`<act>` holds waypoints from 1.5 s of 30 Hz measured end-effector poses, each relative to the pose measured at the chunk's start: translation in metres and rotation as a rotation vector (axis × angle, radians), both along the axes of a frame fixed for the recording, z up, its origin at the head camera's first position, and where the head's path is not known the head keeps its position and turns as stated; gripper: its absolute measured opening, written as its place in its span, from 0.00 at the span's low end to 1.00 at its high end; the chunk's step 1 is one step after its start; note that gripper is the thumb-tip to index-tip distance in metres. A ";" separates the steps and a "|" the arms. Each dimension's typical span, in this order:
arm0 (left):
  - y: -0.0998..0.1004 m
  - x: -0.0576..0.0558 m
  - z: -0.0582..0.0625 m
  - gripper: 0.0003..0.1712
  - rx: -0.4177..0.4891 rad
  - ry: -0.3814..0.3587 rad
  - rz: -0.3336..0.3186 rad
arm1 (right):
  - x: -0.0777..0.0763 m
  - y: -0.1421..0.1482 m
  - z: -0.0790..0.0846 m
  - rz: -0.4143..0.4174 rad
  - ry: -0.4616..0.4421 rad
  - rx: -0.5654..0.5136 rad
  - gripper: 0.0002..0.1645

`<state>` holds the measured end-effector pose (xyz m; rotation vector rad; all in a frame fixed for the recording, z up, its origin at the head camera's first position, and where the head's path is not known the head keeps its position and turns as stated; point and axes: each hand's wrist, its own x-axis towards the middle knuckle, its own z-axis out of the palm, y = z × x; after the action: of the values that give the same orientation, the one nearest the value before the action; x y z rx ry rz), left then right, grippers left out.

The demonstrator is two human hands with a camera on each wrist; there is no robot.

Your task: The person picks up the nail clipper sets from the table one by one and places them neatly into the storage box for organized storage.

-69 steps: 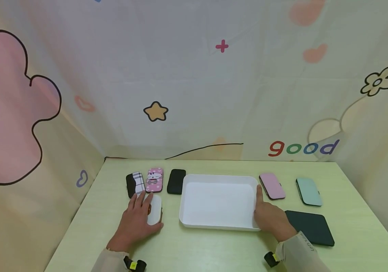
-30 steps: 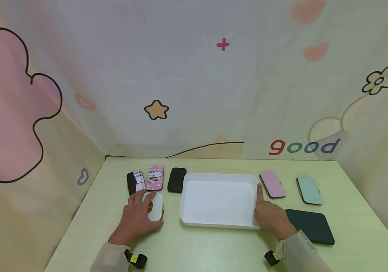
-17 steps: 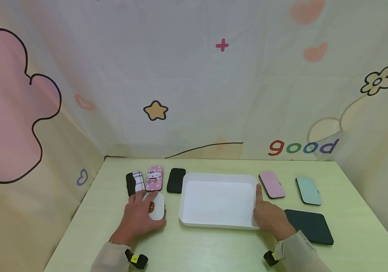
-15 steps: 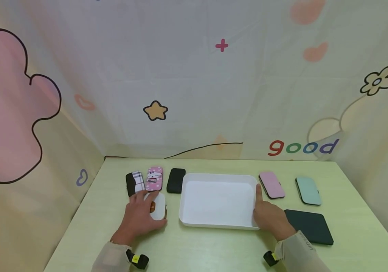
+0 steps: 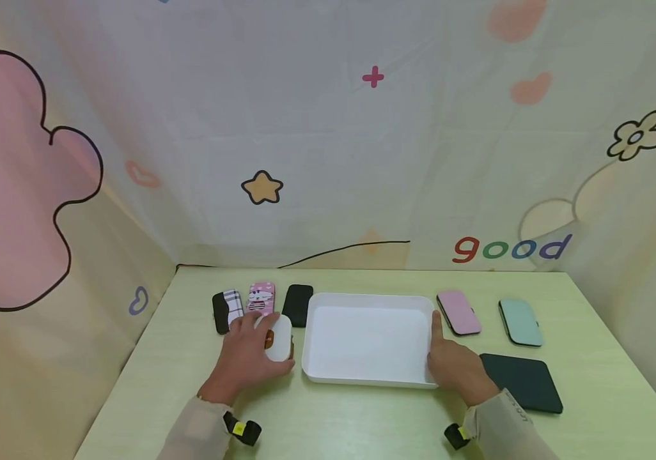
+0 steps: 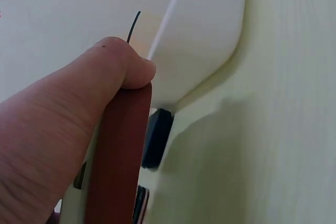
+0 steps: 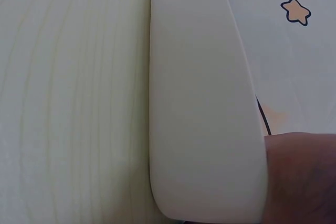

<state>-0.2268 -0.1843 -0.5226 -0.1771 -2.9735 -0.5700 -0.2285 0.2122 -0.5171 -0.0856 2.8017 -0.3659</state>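
Note:
My left hand (image 5: pixel 245 358) grips a white, phone-like slab (image 5: pixel 283 338) with a brown mark on its face, thumb on the near edge and fingers on the far edge. In the left wrist view the thumb presses the end of the slab's reddish-brown side (image 6: pixel 121 150), and a shadow falls on the table. The slab looks raised, just left of a shallow white tray (image 5: pixel 362 385). My right hand (image 5: pixel 457 370) rests against the tray's right wall, index finger straight along it; the right wrist view shows the tray's outer wall (image 7: pixel 205 103) with part of the hand.
Behind the left hand lie a black-and-plaid phone (image 5: pixel 227 310), a pink cartoon phone (image 5: pixel 261 298) and a black phone (image 5: pixel 298 305). Right of the tray are a pink phone (image 5: pixel 459 312), a mint phone (image 5: pixel 520 322) and a dark flat tablet-like slab (image 5: pixel 526 382). A printed curtain (image 5: pixel 328 160) encloses the table.
My left hand has tightened round the white slab and carried it right and slightly away from me, closer to the tray. The right hand and tray have stayed put.

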 end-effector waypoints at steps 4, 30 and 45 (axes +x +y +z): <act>0.008 -0.005 0.009 0.54 -0.003 0.035 -0.025 | 0.000 0.000 0.000 0.004 0.006 -0.005 0.47; 0.088 -0.033 0.031 0.53 -0.016 0.050 -0.144 | -0.005 -0.003 -0.002 -0.029 -0.038 -0.002 0.47; 0.122 -0.042 0.022 0.55 -0.103 0.020 -0.209 | -0.003 -0.001 -0.002 -0.025 -0.020 0.000 0.47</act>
<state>-0.2688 -0.0624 -0.5011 -0.5039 -2.9867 -0.4315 -0.2313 0.2116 -0.5194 -0.0463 2.7855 -0.3701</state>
